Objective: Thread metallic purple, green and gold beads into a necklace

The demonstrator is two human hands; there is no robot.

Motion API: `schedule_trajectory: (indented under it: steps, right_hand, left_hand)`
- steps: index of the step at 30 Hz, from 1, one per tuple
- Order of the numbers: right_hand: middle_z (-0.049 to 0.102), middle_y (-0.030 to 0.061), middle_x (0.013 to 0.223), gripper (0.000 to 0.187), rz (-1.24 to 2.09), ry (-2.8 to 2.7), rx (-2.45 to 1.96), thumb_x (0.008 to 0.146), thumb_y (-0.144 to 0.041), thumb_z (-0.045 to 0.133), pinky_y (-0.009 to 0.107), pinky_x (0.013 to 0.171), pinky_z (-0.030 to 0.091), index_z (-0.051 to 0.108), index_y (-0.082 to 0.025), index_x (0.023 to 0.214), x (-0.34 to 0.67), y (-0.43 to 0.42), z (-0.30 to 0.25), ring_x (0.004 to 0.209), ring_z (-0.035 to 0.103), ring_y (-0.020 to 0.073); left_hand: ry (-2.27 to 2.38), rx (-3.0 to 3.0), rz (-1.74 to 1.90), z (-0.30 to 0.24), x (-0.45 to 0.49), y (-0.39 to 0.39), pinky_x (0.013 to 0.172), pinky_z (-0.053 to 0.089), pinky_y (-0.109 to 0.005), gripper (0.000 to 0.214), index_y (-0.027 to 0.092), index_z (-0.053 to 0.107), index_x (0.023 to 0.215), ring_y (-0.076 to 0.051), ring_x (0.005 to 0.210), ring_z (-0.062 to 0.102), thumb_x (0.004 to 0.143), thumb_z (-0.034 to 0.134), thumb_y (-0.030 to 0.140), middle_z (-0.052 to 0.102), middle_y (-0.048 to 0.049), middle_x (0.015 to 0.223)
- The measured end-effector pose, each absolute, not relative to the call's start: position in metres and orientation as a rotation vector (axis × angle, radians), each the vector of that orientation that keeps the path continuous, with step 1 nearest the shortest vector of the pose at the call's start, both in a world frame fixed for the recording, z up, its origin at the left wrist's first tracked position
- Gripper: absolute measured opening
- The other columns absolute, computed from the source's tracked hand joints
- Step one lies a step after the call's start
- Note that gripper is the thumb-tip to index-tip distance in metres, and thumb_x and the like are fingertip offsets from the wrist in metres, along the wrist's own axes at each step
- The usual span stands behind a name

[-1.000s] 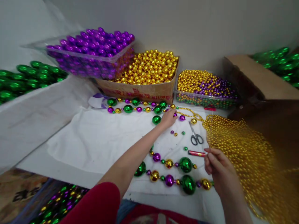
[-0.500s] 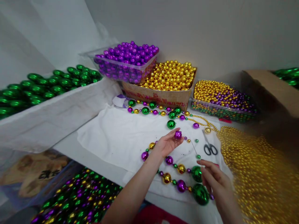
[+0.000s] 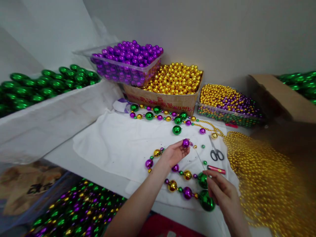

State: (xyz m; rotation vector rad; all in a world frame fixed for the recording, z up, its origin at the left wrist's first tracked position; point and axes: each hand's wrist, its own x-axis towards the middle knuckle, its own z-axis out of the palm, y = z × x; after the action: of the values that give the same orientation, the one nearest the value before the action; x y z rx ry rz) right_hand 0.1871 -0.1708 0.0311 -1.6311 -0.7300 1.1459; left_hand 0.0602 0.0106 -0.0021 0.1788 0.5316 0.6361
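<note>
My left hand (image 3: 175,153) pinches a shiny purple bead (image 3: 186,143) between its fingertips above the white cloth. In my right hand (image 3: 220,188) a long thin needle (image 3: 199,157) is gripped, slanting up and left so its tip is close to the purple bead. Whether the tip is inside the bead I cannot tell. Below the hands lies a string of purple, gold and green beads, with a large green bead (image 3: 206,200) near my right hand. A small gold bead (image 3: 195,146) and a small green bead (image 3: 203,146) rest near the needle.
Scissors (image 3: 217,154) and a red lighter (image 3: 216,169) lie right of the needle. A finished-looking bead strand (image 3: 149,116) crosses the cloth's back. Behind stand a tub of purple beads (image 3: 148,69) and a carton of gold beads (image 3: 160,98). Gold bead strands (image 3: 261,174) heap at right.
The needle in my right hand has swung up and left, its tip now near the purple bead. My left hand keeps that bead. The whole view has shifted slightly, and the red lighter shows more.
</note>
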Motion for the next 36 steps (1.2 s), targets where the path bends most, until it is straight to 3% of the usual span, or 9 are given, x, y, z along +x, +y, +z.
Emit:
schedule_trajectory:
  steps: [5,21,29,36]
  right_hand:
    - [0.044,-0.0038,0.052,0.050,1.147,-0.797,-1.683,0.077,-0.053,0.060,0.021,0.043,0.026,0.063,-0.013,0.107,0.187,-0.176,0.030,0.048,0.039,0.0093]
    - [0.044,-0.0026,0.055,0.051,1.110,-0.819,-1.715,0.077,-0.054,0.058,0.022,0.045,0.026,0.064,-0.011,0.106,0.184,-0.175,0.029,0.050,0.038,0.0102]
    - [0.047,-0.0023,0.055,0.042,1.096,-0.843,-1.700,0.079,-0.049,0.058,0.021,0.046,0.027,0.066,-0.015,0.103,0.181,-0.172,0.031,0.051,0.039,0.0102]
    - [0.050,-0.0015,0.056,0.045,1.082,-0.771,-1.700,0.076,-0.052,0.061,0.022,0.046,0.032,0.066,-0.016,0.102,0.180,-0.169,0.022,0.051,0.043,0.0115]
  left_hand:
    - [0.504,0.072,0.687,-0.002,0.063,0.011,0.087,0.050,-0.029,0.015,0.004,0.062,0.090,-0.018,0.090,0.064,0.086,0.050,0.012,0.067,-0.0151,0.093]
    - [0.535,0.102,0.788,0.000,0.062,0.009,0.092,0.050,-0.033,0.012,0.006,0.062,0.087,-0.018,0.089,0.066,0.084,0.051,0.009,0.068,-0.0131,0.089]
    - [0.431,0.266,0.761,0.001,0.060,0.000,0.100,0.043,-0.037,0.015,0.008,0.064,0.094,-0.019,0.091,0.065,0.083,0.054,0.009,0.068,-0.0113,0.097]
    - [0.319,0.345,0.726,0.003,0.061,-0.007,0.101,0.040,-0.038,0.023,0.011,0.062,0.104,-0.019,0.097,0.063,0.081,0.059,0.008,0.065,-0.0104,0.106]
